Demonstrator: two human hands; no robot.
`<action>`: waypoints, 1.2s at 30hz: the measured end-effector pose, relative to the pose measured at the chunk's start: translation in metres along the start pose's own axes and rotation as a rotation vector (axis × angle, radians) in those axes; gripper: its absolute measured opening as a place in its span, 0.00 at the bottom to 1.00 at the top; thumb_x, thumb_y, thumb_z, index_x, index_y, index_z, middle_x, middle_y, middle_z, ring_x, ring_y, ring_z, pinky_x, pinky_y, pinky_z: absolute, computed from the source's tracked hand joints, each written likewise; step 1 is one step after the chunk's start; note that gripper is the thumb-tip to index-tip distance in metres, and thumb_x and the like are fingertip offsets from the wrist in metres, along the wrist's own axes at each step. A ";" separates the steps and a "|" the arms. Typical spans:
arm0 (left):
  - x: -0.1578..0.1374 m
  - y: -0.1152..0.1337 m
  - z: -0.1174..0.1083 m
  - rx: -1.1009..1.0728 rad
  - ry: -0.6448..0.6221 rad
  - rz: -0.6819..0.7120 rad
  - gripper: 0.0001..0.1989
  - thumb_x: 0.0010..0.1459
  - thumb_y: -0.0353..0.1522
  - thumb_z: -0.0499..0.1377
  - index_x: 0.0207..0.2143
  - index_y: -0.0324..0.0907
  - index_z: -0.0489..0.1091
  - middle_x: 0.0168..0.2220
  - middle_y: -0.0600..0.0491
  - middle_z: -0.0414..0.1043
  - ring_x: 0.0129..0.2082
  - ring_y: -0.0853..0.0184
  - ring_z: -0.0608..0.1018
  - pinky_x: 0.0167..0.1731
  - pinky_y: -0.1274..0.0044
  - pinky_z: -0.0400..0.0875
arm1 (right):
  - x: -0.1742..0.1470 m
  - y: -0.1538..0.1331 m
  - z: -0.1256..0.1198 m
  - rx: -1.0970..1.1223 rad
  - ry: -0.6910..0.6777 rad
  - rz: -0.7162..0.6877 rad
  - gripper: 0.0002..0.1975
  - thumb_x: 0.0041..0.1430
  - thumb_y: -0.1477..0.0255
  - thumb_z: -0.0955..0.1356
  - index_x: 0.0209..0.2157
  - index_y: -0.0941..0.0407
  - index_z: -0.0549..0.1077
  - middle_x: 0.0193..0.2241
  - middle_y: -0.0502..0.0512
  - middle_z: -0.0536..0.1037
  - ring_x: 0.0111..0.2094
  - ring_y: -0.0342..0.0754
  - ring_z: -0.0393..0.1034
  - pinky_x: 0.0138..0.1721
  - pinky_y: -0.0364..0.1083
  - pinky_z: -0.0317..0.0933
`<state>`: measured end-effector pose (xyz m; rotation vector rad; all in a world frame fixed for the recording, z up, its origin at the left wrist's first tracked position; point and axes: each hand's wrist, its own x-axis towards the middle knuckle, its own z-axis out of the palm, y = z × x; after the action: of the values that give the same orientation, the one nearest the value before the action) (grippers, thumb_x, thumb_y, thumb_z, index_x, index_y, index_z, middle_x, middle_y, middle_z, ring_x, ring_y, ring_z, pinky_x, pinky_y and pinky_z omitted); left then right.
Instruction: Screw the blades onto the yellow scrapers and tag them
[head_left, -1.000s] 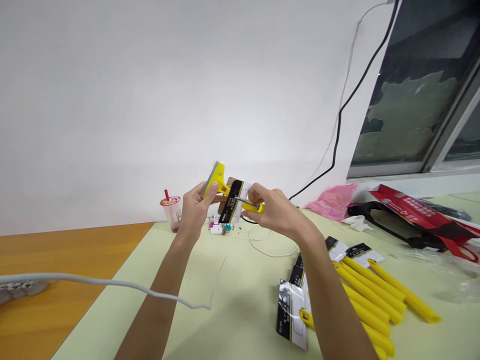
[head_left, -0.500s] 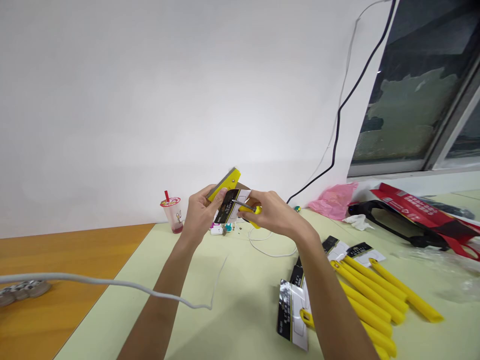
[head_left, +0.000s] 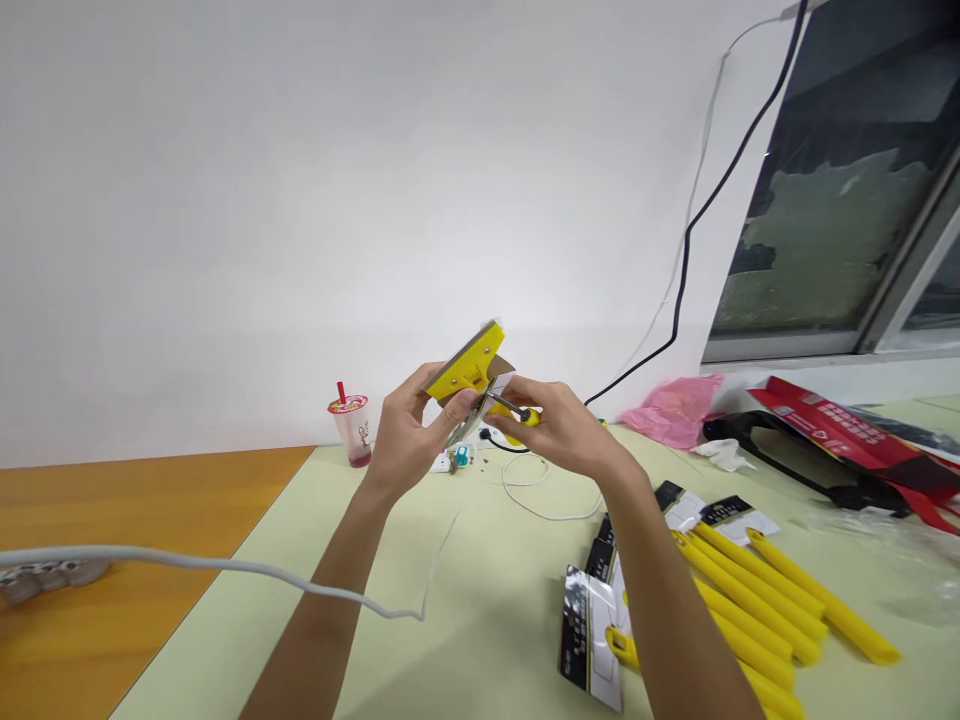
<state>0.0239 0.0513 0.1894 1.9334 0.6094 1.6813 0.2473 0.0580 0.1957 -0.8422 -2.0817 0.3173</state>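
Observation:
My left hand (head_left: pixel 409 428) is closed around a yellow scraper head (head_left: pixel 469 366), its thumb pressing a black-and-white packaging card (head_left: pixel 463 428) against it. The head is tilted, its broad face with two small screws turned toward me. In my right hand (head_left: pixel 564 422) is a screwdriver (head_left: pixel 511 406) with a yellow-and-black handle, its metal shaft pointing left toward the scraper. The shaft's tip meets the area by the card and the scraper's neck; exact contact cannot be made out. Another yellow part shows below the right fingers, mostly hidden.
Several yellow handles (head_left: pixel 757 600) and packaging cards (head_left: pixel 591 635) lie at the right of the table. A plastic cup (head_left: pixel 350 430) with a straw stands at the left back. A white cable (head_left: pixel 225 563) crosses the foreground. Further right are a pink bag (head_left: pixel 671 405) and a red package (head_left: pixel 847 425).
The scraper head has risen slightly and turned, showing more of its yellow face. The card has tipped edge-on. The screwdriver remains in my right hand, moved slightly right.

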 end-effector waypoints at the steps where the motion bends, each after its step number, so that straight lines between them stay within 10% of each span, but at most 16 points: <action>1: 0.000 0.000 0.000 0.012 0.010 0.017 0.17 0.68 0.45 0.69 0.53 0.46 0.80 0.51 0.46 0.82 0.51 0.57 0.81 0.52 0.68 0.75 | 0.000 0.000 0.000 0.009 0.005 0.001 0.12 0.71 0.58 0.71 0.39 0.52 0.74 0.37 0.54 0.83 0.38 0.51 0.74 0.40 0.48 0.66; 11: 0.001 0.000 0.000 0.012 0.088 -0.027 0.22 0.69 0.50 0.67 0.56 0.46 0.78 0.59 0.44 0.80 0.59 0.54 0.81 0.60 0.64 0.74 | 0.002 0.002 0.005 -0.011 0.055 -0.004 0.23 0.69 0.50 0.73 0.32 0.52 0.66 0.30 0.48 0.73 0.32 0.46 0.62 0.34 0.47 0.57; 19: 0.010 -0.026 -0.008 0.029 0.239 -0.111 0.29 0.66 0.52 0.69 0.61 0.46 0.71 0.64 0.39 0.76 0.63 0.54 0.79 0.63 0.62 0.73 | 0.006 0.008 0.007 -0.239 0.261 -0.069 0.08 0.72 0.62 0.72 0.46 0.50 0.77 0.42 0.56 0.80 0.39 0.51 0.73 0.41 0.49 0.66; 31: 0.008 -0.015 -0.004 -0.472 -0.158 -0.526 0.37 0.66 0.64 0.59 0.61 0.46 0.76 0.65 0.37 0.77 0.56 0.44 0.86 0.54 0.57 0.82 | 0.008 0.036 0.018 -0.640 0.526 -0.115 0.15 0.72 0.78 0.65 0.51 0.49 0.79 0.53 0.60 0.81 0.47 0.52 0.77 0.30 0.45 0.62; 36: 0.011 -0.017 -0.006 -0.516 -0.040 -0.509 0.38 0.65 0.63 0.61 0.61 0.44 0.75 0.56 0.38 0.82 0.54 0.48 0.86 0.52 0.58 0.83 | 0.009 0.040 0.021 -0.666 0.506 -0.147 0.17 0.68 0.81 0.65 0.51 0.49 0.79 0.53 0.60 0.81 0.48 0.53 0.77 0.28 0.44 0.62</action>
<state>0.0194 0.0719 0.1874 1.3068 0.5287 1.3081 0.2452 0.0956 0.1687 -1.0082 -1.7466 -0.6462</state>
